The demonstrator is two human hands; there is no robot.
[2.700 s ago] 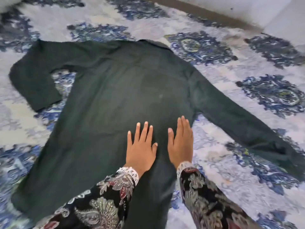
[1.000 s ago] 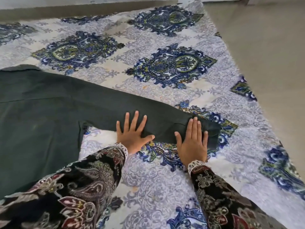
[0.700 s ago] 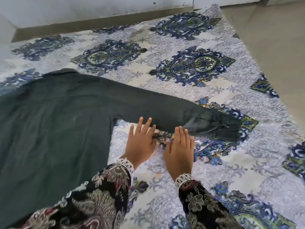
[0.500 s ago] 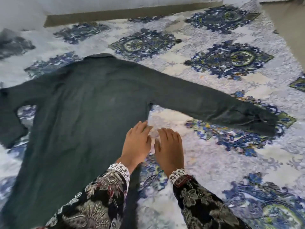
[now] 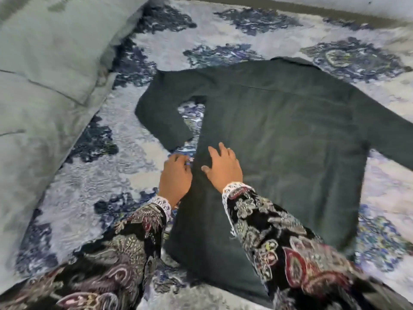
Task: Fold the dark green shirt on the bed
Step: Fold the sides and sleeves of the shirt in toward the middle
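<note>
The dark green shirt (image 5: 281, 135) lies spread flat, back up, on the patterned bedspread (image 5: 116, 157). Its left sleeve (image 5: 161, 121) is bent downward beside the body; its right sleeve runs off toward the right edge of view. My right hand (image 5: 223, 168) rests flat on the shirt's body near its left side edge, fingers spread. Just left of that edge, my left hand (image 5: 175, 180) lies on the bedspread, below the left cuff. Whether its fingertips touch the cloth is blurred.
Pale green pillows (image 5: 44, 74) are stacked along the left side. A wall and dark bed edge (image 5: 290, 5) run along the top. My patterned dark sleeves fill the bottom of the view.
The view has swung from the shirt's right sleeve to its left side. Both hands have moved from the bedspread right of the shirt's body, under the right sleeve, across to the left side edge.
</note>
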